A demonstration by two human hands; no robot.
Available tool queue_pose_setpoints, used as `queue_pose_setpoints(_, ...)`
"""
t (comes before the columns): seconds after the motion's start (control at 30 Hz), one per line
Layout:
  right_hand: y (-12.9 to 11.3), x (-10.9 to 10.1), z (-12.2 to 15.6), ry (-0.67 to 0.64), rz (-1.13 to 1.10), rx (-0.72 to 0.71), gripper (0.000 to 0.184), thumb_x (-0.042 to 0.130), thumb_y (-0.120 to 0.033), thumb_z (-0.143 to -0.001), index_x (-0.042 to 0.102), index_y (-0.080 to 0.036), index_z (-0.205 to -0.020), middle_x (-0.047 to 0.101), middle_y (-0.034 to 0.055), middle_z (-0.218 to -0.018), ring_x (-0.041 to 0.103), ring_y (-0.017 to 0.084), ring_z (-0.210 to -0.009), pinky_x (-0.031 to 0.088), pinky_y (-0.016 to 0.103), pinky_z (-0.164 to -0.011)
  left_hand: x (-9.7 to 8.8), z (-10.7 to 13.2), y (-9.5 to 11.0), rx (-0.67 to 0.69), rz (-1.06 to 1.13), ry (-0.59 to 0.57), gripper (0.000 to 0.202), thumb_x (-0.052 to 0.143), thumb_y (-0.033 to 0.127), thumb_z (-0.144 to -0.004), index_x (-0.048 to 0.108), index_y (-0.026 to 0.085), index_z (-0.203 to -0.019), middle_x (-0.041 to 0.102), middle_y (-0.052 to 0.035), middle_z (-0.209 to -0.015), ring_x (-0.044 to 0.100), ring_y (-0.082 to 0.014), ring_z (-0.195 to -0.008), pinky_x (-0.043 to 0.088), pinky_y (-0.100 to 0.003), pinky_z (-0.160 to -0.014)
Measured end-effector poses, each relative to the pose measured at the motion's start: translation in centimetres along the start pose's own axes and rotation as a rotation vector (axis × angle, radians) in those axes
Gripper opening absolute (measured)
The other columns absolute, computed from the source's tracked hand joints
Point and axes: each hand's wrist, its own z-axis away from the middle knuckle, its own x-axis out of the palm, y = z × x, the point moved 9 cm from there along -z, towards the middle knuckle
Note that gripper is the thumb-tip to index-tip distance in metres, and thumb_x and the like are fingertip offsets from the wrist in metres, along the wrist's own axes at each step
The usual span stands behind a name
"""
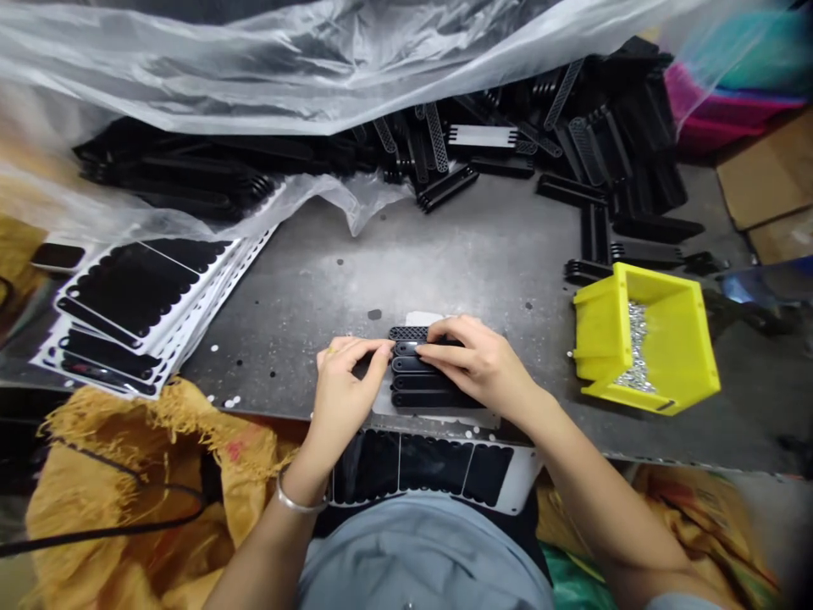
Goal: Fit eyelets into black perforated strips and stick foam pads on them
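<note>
The left hand and right hand are resting on a row of four ribbed black plastic strips near the bench edge, their fingers curled closed, grip unclear. A far heap of strips is remaining, beside a yellow bin of silver pieces.

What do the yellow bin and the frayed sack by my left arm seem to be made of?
The yellow bin looks like moulded plastic with a smooth, slightly glossy finish, given its even walls. The frayed sack looks like woven synthetic fabric, probably polypropylene, as loose strands show along its edge.
</note>
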Motion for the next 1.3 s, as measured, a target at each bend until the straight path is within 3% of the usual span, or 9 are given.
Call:
queue_pose_setpoints(0.27, -0.1, 0.0, -0.1, 0.008, 0.009, 0.019, 0.023, 0.056, -0.027, -0.106, 0.078, -0.026, -0.112, 0.072, 0.0088, -0.108, 0.064, 0.021, -0.092, 0.053, 0.039, -0.081, 0.4, -1.0, -0.3, -0.065, 0.026, -0.006, 0.015, 0.073, 0.031, -0.088, 0.073, 0.025, -0.074, 0.076, -0.0008, -0.081, 0.065, -0.0225, -0.09, 0.046, -0.038, -0.092)
queue_pose_setpoints(0.5, 4.6, -3.9, 3.8, 0.109, -0.279, 0.335, 0.013, 0.066, -0.027, -0.1, 0.078, -0.023, -0.104, 0.072, 0.003, -0.094, 0.065, 0.014, -0.077, 0.054, 0.03, -0.07, 0.4, -1.0, -0.3, -0.028, 0.036, -0.012, 0.017, 0.071, 0.034, -0.088, 0.072, 0.024, -0.075, 0.075, -0.001, -0.081, 0.065, -0.0223, -0.09, 0.046, -0.038, -0.092)
queue_pose_setpoints(0.73, 4.1, -4.2, 4.7, 0.197, -0.199, 0.284, 0.015, 0.065, -0.022, -0.098, 0.078, -0.024, -0.105, 0.065, 0.0035, -0.092, 0.061, 0.015, -0.076, 0.054, 0.031, -0.067, 0.5, -1.2, -0.9, -0.014, -0.01, -0.018, 0.018, 0.072, 0.037, -0.089, 0.072, 0.024, -0.076, 0.074, -0.0014, -0.082, 0.065, -0.0226, -0.089, 0.045, -0.039, -0.093)
queue_pose_setpoints(0.83, 3.1, -6.8, 8.3, 0.356, -0.02, 0.375, 0.021, 0.064, -0.023, -0.1, 0.075, -0.025, -0.117, 0.064, 0.0074, -0.103, 0.061, 0.017, -0.08, 0.055, 0.034, -0.071, -0.6, -0.1, 1.2, 0.088, -0.107, 0.119, 0.012, 0.071, 0.034, -0.092, 0.072, 0.023, -0.088, 0.074, -0.0014, -0.089, 0.065, -0.0222, -0.091, 0.043, -0.041, -0.097)
queue_pose_setpoints(0.9, 2.6, -6.9, 11.7, 0.265, -0.063, 0.491, 0.025, 0.068, -0.027, -0.098, 0.072, -0.027, -0.123, 0.067, 0.0075, -0.111, 0.06, 0.014, -0.072, 0.055, 0.031, -0.065, -0.9, 2.0, 4.3, 0.252, -0.102, 0.213, 0.006, 0.071, 0.028, -0.094, 0.07, 0.023, -0.098, 0.074, -0.0021, -0.097, 0.064, -0.0212, -0.097, 0.044, -0.039, -0.098)
queue_pose_setpoints(0.93, 2.1, -6.0, 13.2, 0.124, -0.129, 0.528, 0.027, 0.07, -0.03, -0.098, 0.071, -0.028, -0.124, 0.069, 0.0062, -0.113, 0.061, 0.013, -0.07, 0.056, 0.03, -0.064, -0.3, 3.2, 6.0, 0.347, -0.059, 0.184, 0.008, 0.069, 0.024, -0.095, 0.068, 0.023, -0.103, 0.074, -0.0025, -0.101, 0.064, -0.0205, -0.099, 0.045, -0.037, -0.097)
queue_pose_setpoints(1.0, 0.4, -4.5, 15.9, -0.079, -0.248, 0.522, 0.025, 0.067, -0.029, -0.099, 0.071, -0.029, -0.124, 0.073, 0.0033, -0.11, 0.068, 0.014, -0.078, 0.059, 0.029, -0.071, 3.1, 5.7, 9.1, 0.506, 0.053, -0.092, 0.017, 0.067, 0.022, -0.098, 0.065, 0.023, -0.115, 0.074, -0.0036, -0.109, 0.065, -0.0194, -0.103, 0.047, -0.034, -0.095)
queue_pose_setpoints(1.1, -1.4, -5.1, 17.7, -0.026, -0.318, 0.463, 0.024, 0.057, -0.018, -0.104, 0.071, -0.028, -0.12, 0.073, 0.0027, -0.105, 0.071, 0.016, -0.097, 0.059, 0.029, -0.085, 8.8, 9.5, 11.4, 0.584, 0.058, -0.531, 0.024, 0.061, 0.028, -0.103, 0.062, 0.021, -0.126, 0.075, -0.0052, -0.115, 0.065, -0.0213, -0.102, 0.048, -0.036, -0.091)
queue_pose_setpoints(1.3, -2.9, -6.6, 17.9, 0.191, -0.109, 0.327, 0.048, 0.066, -0.012, -0.098, 0.064, -0.03, -0.142, 0.062, 0.0109, -0.138, 0.067, 0.016, -0.089, 0.06, 0.033, -0.08, 12.2, 9.8, 10.9, 0.406, 0.03, -0.638, 0.027, 0.047, 0.024, -0.109, 0.065, 0.021, -0.089, 0.07, 0.0005, -0.083, 0.06, -0.018, -0.08, 0.041, -0.034, -0.079)
